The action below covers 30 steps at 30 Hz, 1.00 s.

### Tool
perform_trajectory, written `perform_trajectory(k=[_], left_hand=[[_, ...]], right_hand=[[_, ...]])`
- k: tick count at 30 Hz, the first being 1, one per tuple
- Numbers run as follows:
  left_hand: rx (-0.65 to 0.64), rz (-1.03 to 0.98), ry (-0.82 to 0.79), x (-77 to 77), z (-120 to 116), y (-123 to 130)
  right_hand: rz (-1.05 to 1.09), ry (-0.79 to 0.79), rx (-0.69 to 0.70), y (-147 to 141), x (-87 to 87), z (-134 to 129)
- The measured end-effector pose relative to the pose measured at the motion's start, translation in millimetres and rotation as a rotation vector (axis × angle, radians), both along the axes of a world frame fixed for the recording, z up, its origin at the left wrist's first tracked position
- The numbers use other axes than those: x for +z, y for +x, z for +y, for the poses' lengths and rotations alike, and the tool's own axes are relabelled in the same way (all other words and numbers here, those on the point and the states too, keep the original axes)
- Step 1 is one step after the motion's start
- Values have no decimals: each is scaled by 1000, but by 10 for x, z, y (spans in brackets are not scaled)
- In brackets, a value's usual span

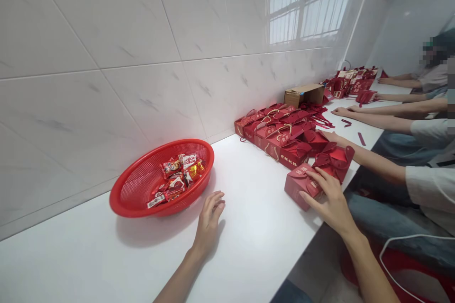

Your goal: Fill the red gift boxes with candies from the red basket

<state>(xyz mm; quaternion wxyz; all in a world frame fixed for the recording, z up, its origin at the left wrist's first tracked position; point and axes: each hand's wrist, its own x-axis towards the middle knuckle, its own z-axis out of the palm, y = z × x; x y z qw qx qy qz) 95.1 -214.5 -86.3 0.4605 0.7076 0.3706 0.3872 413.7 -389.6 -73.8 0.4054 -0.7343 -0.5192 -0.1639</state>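
Observation:
My left hand (209, 220) rests over the white table just right of a red plastic basket, its fingers loosely bent and nothing in them. In the red basket (131, 184) lie several wrapped candies (177, 180) in red, white and gold. My right hand (329, 199) has its thumb and fingers on a small red gift box (298, 184) near the table's front edge. The box's top looks closed, with gold lettering on it. Right behind it stands another red box (334, 161) with petal-like flaps, partly hidden by my hand.
Rows of red boxes with cord handles (273, 135) stand along the tiled wall. Behind them are a cardboard carton (302, 94) and red ribbons (320, 113). Co-workers sit along the right edge; one forearm (373, 158) reaches in among the boxes. A white cable (401, 239) hangs at lower right.

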Motion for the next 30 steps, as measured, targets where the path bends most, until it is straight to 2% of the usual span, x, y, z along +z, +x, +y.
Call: perform_trajectory(k=[9,17,21,25,30], left_hand=[[-6,31,16,0,3,1],[3,37,45,-6,-26,17],[-23,60,56,46,-83,14],[-100,155,115,249,-165,-102],[-263,382,244,742,-312,-457]], right_hand=[[-110,-28,-15,396,-22,53],[-100,-31,-22,473,-34,176],[-138,-9,-37,498,-63,191],[-184,9,-16,506,-74,209],[-243,91,22,332,32,285]])
